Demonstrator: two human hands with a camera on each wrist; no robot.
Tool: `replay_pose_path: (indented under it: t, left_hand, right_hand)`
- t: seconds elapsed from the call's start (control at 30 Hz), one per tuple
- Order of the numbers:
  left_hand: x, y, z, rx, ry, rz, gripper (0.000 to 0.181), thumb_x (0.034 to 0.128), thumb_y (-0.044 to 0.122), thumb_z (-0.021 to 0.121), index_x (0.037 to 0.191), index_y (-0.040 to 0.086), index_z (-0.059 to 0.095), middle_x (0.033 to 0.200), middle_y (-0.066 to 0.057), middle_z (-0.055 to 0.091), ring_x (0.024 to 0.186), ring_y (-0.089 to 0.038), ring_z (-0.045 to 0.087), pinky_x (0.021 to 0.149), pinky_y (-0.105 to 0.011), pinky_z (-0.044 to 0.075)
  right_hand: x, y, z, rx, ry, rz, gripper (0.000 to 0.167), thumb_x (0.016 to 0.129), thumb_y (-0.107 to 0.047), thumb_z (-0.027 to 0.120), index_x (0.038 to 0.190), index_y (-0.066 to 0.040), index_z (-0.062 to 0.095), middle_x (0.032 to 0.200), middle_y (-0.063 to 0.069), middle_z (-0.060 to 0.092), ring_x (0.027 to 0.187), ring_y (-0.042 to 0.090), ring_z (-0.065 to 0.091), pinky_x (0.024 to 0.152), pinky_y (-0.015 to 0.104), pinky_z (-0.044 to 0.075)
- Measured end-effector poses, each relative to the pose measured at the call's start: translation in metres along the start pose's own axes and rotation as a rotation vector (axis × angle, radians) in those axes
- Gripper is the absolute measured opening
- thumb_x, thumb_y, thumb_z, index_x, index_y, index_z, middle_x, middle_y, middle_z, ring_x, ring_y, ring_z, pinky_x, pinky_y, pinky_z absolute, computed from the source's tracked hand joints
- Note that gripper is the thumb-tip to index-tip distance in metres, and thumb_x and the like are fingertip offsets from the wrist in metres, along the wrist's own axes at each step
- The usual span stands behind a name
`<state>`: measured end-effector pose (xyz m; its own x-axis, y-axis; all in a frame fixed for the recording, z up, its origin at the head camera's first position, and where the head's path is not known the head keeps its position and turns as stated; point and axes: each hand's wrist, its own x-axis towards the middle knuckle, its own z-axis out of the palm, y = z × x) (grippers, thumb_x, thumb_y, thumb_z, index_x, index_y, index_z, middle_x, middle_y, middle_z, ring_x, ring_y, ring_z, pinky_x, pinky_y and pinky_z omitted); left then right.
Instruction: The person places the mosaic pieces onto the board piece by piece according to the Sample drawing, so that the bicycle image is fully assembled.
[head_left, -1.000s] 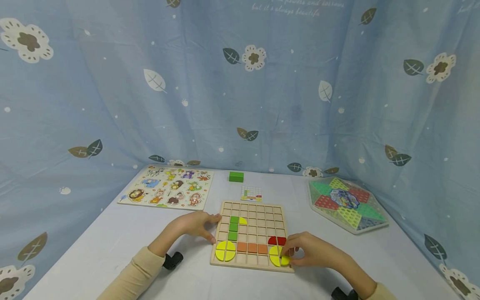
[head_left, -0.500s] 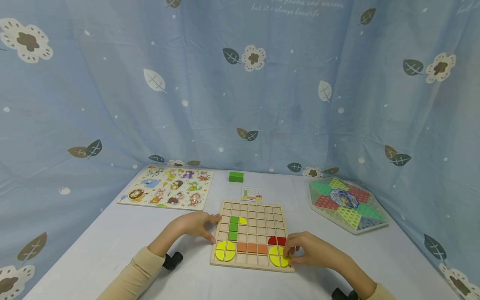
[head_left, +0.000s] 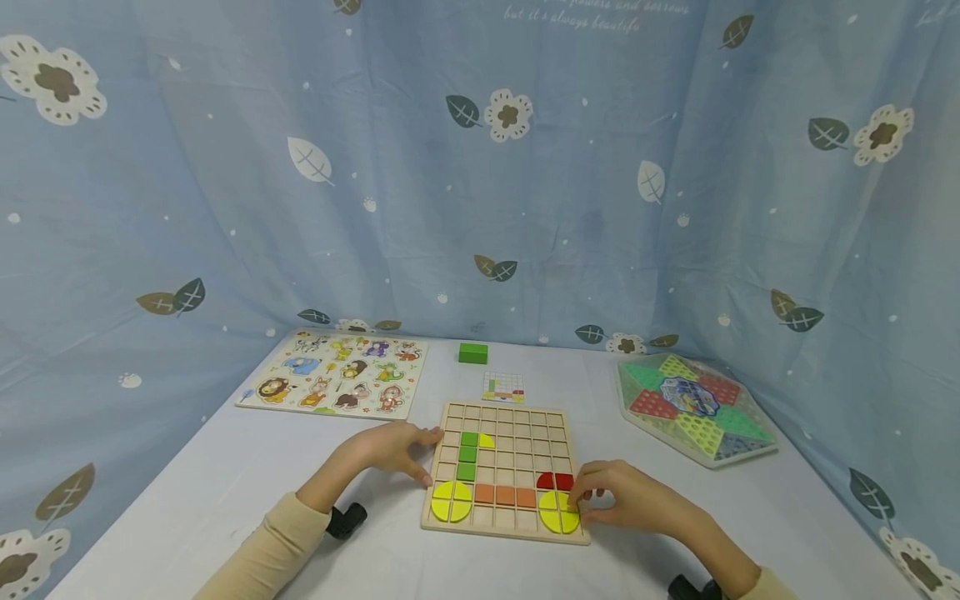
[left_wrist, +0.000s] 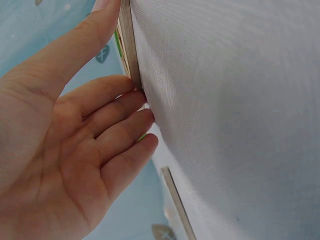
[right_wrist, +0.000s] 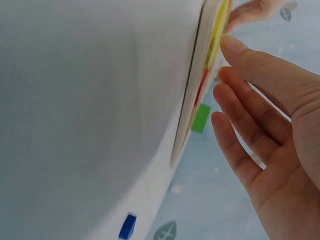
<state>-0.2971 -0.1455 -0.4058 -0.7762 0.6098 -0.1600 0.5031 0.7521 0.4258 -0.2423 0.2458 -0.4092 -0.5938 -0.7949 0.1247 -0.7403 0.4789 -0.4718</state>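
Observation:
A wooden grid board [head_left: 502,536] lies on the white table. My left hand [head_left: 393,447] touches its left edge with thumb and fingertips, its fingers nearly straight. Over the right edge, the fingertips of my right hand [head_left: 618,497] rest at the right yellow circle [head_left: 550,518], made of quarter-round pieces and partly hidden there. In the right wrist view, the right hand's fingers [right_wrist: 235,142] are loosely bent with nothing held between them. Another yellow circle [head_left: 443,510], green squares [head_left: 467,454], a yellow quarter [head_left: 486,442], orange squares [head_left: 506,497] and red pieces [head_left: 562,482] sit in the grid.
Behind the board lies a small pattern card [head_left: 503,387], with a green block [head_left: 473,353] farther back. An animal puzzle board [head_left: 337,373] lies at the left, a hexagonal game box [head_left: 693,408] at the right. A blue-patterned curtain [head_left: 480,167] hangs around the table.
The last yellow quarter, tilted in my right fingers a second ago, now lies flat in the right circle. The right hand has drawn slightly right. My left hand stays put.

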Motion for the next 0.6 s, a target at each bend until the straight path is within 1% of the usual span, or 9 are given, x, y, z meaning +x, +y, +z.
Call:
replay_pose_path:
  t: [0.17, 0.27, 0.33, 0.43, 0.53, 0.6]
  left_hand:
    - [0.0, 0.0, 0.0, 0.004, -0.001, -0.006, 0.08, 0.0756, 0.037, 0.081, 0.141, 0.004, 0.049, 0.146, -0.009, 0.045, 0.135, -0.032, 0.04, 0.109, -0.046, 0.034]
    - [0.0, 0.0, 0.0, 0.008, 0.0, -0.003, 0.08, 0.0758, 0.037, 0.081, 0.141, 0.003, 0.049, 0.146, -0.01, 0.045, 0.135, -0.032, 0.04, 0.109, -0.046, 0.034]
    - [0.0, -0.001, 0.0, 0.011, 0.001, 0.003, 0.08, 0.0758, 0.037, 0.081, 0.14, 0.003, 0.049, 0.146, -0.01, 0.045, 0.134, -0.032, 0.04, 0.109, -0.046, 0.034]
    - [0.0, -0.001, 0.001, 0.012, 0.001, 0.008, 0.08, 0.0758, 0.037, 0.081, 0.14, 0.003, 0.049, 0.146, -0.01, 0.045, 0.135, -0.032, 0.04, 0.109, -0.046, 0.034]
    - [0.0, -0.001, 0.001, 0.01, -0.001, 0.006, 0.08, 0.0758, 0.038, 0.081, 0.141, 0.003, 0.048, 0.146, -0.01, 0.045, 0.135, -0.032, 0.039, 0.109, -0.046, 0.034]
    - [0.0, -0.001, 0.001, 0.008, -0.002, 0.002, 0.08, 0.0757, 0.038, 0.081, 0.141, 0.004, 0.048, 0.146, -0.009, 0.044, 0.135, -0.031, 0.039, 0.109, -0.046, 0.034]
  right_hand:
    - [-0.013, 0.007, -0.008, -0.037, 0.047, -0.003, 0.025, 0.083, -0.015, 0.077, 0.107, -0.017, 0.072, 0.101, -0.009, 0.066, 0.092, 0.007, 0.062, 0.075, 0.03, 0.056]
    - [-0.023, 0.01, -0.012, -0.052, 0.066, 0.014, 0.026, 0.083, -0.017, 0.077, 0.108, -0.016, 0.072, 0.102, -0.008, 0.066, 0.093, 0.01, 0.063, 0.073, 0.031, 0.056]
    - [-0.029, 0.013, -0.015, -0.053, 0.073, 0.029, 0.025, 0.083, -0.018, 0.076, 0.108, -0.016, 0.072, 0.102, -0.007, 0.066, 0.092, 0.011, 0.063, 0.069, 0.03, 0.056]
    - [-0.039, 0.018, -0.019, -0.047, 0.079, 0.059, 0.025, 0.084, -0.018, 0.076, 0.108, -0.015, 0.072, 0.102, -0.005, 0.067, 0.087, 0.012, 0.062, 0.063, 0.028, 0.053]
    - [-0.047, 0.023, -0.023, -0.06, 0.083, 0.098, 0.025, 0.083, -0.014, 0.076, 0.108, -0.015, 0.071, 0.102, -0.005, 0.067, 0.086, 0.012, 0.062, 0.065, 0.029, 0.054]
    - [-0.053, 0.027, -0.026, -0.077, 0.082, 0.132, 0.026, 0.082, -0.01, 0.076, 0.108, -0.015, 0.072, 0.102, -0.006, 0.067, 0.089, 0.012, 0.063, 0.068, 0.03, 0.055]
